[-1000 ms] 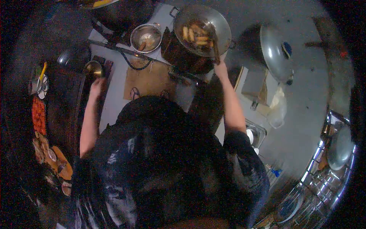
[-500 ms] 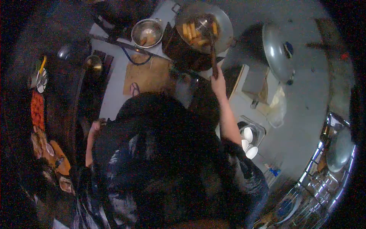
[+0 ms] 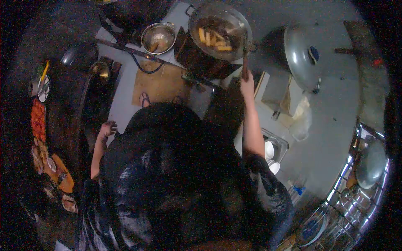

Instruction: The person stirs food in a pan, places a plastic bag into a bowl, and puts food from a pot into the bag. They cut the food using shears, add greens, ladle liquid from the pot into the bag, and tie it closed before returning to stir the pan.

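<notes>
My right hand [image 3: 247,83] is closed around the wooden handle of a spatula [image 3: 246,62]. Its pale metal head lies blurred inside the right part of a large wok [image 3: 197,35]. Several yellow stick-shaped pieces of food [image 3: 213,40] sit in dark oil in the wok. At my left side, my left hand [image 3: 109,128] hangs low with its fingers partly stretched and nothing visible in them. Beside the wok on the left stands a metal strainer bowl [image 3: 158,37] with a few brownish pieces inside.
A big domed metal lid [image 3: 301,54] leans at the right. Below it are a cardboard box [image 3: 276,94], a plastic bag [image 3: 303,119] and a basin with white bowls [image 3: 272,167]. Cardboard [image 3: 155,90] covers the floor by my feet. A dark counter with food runs along the left.
My right hand and the spatula have shifted to the right, toward the wok's right rim. The food pieces lie differently. My left hand has risen slightly and its fingers show more.
</notes>
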Tool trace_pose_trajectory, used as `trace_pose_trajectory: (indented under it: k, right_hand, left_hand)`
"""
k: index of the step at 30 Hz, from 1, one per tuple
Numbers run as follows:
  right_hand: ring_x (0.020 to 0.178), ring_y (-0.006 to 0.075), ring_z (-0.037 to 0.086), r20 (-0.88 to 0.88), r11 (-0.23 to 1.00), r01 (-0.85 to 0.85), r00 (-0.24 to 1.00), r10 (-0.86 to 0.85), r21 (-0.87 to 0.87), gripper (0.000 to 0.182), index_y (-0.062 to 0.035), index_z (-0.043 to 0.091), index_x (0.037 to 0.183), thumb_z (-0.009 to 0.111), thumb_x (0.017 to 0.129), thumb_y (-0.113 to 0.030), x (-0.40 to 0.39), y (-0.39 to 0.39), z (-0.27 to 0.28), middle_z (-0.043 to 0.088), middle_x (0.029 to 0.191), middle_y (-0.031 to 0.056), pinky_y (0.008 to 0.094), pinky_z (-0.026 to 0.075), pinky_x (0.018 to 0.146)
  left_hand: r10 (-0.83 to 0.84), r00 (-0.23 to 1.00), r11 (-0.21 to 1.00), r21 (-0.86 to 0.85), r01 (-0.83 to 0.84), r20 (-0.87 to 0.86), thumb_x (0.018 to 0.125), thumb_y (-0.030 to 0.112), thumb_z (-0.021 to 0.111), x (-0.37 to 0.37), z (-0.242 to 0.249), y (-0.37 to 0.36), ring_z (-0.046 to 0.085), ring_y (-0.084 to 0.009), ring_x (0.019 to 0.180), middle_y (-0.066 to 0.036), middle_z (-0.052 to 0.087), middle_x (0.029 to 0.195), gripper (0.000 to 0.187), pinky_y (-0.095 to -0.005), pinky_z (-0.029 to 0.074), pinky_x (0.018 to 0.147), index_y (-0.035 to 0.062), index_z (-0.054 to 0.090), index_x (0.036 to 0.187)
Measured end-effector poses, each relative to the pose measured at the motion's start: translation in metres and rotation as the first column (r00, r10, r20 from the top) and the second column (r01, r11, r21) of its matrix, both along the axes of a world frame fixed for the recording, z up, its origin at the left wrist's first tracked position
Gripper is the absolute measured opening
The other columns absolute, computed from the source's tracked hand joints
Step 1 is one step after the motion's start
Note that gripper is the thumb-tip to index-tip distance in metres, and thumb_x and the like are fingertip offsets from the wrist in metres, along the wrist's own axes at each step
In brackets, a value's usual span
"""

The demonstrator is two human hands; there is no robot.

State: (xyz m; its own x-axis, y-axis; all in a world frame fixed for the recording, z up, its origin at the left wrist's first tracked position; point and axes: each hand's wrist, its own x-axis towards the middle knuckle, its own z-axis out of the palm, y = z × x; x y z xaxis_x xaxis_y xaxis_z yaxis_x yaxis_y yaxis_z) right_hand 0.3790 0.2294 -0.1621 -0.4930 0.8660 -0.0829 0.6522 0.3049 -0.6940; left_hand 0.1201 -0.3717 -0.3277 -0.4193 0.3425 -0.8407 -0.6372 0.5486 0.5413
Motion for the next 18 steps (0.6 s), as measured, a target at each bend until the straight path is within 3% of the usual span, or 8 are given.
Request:
trace_pose_trajectory:
  k: [1,2,4,6,8,14,16,18]
  right_hand:
    - [0.105,0.0263,0.046,0.001,1.000,0.001,1.000,-0.001,0.000,0.050,-0.0032,0.036,0.121,0.051,0.073,-0.006,-0.009,0.007,-0.001,0.048,0.113,0.0157,0.0314,0.035,0.087]
    - [0.105,0.0268,0.046,0.075,0.997,0.071,0.995,-0.073,0.020,0.051,-0.0023,0.036,0.121,0.051,0.073,-0.008,-0.022,0.013,-0.001,0.048,0.113,0.0160,0.0316,0.035,0.086]
    - [0.105,0.0273,0.047,0.146,0.989,0.138,0.979,-0.143,0.043,0.051,-0.0015,0.036,0.120,0.052,0.072,-0.011,-0.037,0.026,-0.001,0.048,0.113,0.0163,0.0317,0.036,0.086]
    - [0.105,0.0261,0.047,0.227,0.983,0.184,0.958,-0.174,-0.025,0.052,-0.0006,0.036,0.120,0.052,0.072,-0.013,-0.047,0.041,-0.005,0.048,0.114,0.0151,0.0321,0.036,0.085]
    - [0.105,0.0258,0.047,0.197,0.993,0.112,0.975,-0.102,-0.037,0.053,-0.0009,0.035,0.121,0.051,0.072,-0.011,-0.045,0.063,-0.030,0.049,0.113,0.0152,0.0321,0.037,0.085]
    - [0.107,0.0266,0.045,0.096,0.986,-0.138,0.987,0.129,0.097,0.052,-0.0012,0.035,0.121,0.050,0.071,-0.004,-0.028,0.061,-0.090,0.049,0.113,0.0159,0.0313,0.036,0.086]
    - [0.103,0.0258,0.047,0.109,0.995,-0.098,0.990,0.094,0.027,0.051,-0.0014,0.036,0.120,0.051,0.071,-0.005,-0.034,0.022,-0.049,0.051,0.109,0.0159,0.0302,0.036,0.084]
    - [0.100,0.0270,0.049,-0.006,0.987,-0.163,0.987,0.163,0.011,0.052,-0.0019,0.036,0.121,0.052,0.072,-0.006,-0.033,0.020,-0.054,0.051,0.107,0.0172,0.0311,0.037,0.084]
  left_hand:
    - [-0.176,0.953,0.939,0.333,0.087,0.247,0.081,0.026,0.044,-0.013,-0.080,-0.048,0.054,-0.0187,0.067,-0.008,0.057,0.086,0.025,-0.0312,0.041,0.050,0.0068,0.051,0.095]
    - [-0.176,0.953,0.939,0.333,0.087,0.247,0.081,0.026,0.044,-0.011,-0.096,-0.063,0.054,-0.0187,0.067,-0.008,0.057,0.086,0.025,-0.0312,0.041,0.050,0.0068,0.051,0.095]
    - [-0.041,0.947,0.994,0.111,0.005,0.318,0.081,0.028,0.039,-0.004,-0.116,-0.088,0.054,-0.0229,0.072,-0.010,0.055,0.095,0.033,-0.0360,0.044,0.056,0.0062,0.046,0.105]
    - [0.034,0.941,0.999,-0.010,-0.033,0.337,0.081,0.030,0.037,-0.002,-0.101,-0.087,0.053,-0.0250,0.074,-0.011,0.053,0.099,0.038,-0.0384,0.045,0.060,0.0059,0.043,0.110]
    - [-0.041,0.941,0.971,0.236,-0.041,0.336,0.079,0.024,0.045,-0.003,-0.066,-0.074,0.054,-0.0244,0.078,-0.009,0.053,0.102,0.038,-0.0381,0.045,0.065,0.0069,0.042,0.112]
    - [-0.074,0.997,0.986,-0.151,0.068,-0.037,0.081,0.025,0.047,0.015,0.031,0.007,0.056,-0.0242,0.079,-0.010,0.057,0.097,0.033,-0.0357,0.044,0.063,0.0073,0.046,0.108]
    - [0.019,0.997,0.998,-0.056,-0.015,0.075,0.081,0.026,0.046,0.004,0.007,-0.004,0.057,-0.0231,0.077,-0.010,0.058,0.095,0.031,-0.0351,0.044,0.062,0.0071,0.047,0.106]
    - [0.101,0.976,0.994,0.030,-0.108,0.196,0.082,0.026,0.046,0.003,0.005,-0.003,0.057,-0.0220,0.076,-0.010,0.059,0.092,0.030,-0.0345,0.044,0.061,0.0069,0.048,0.105]
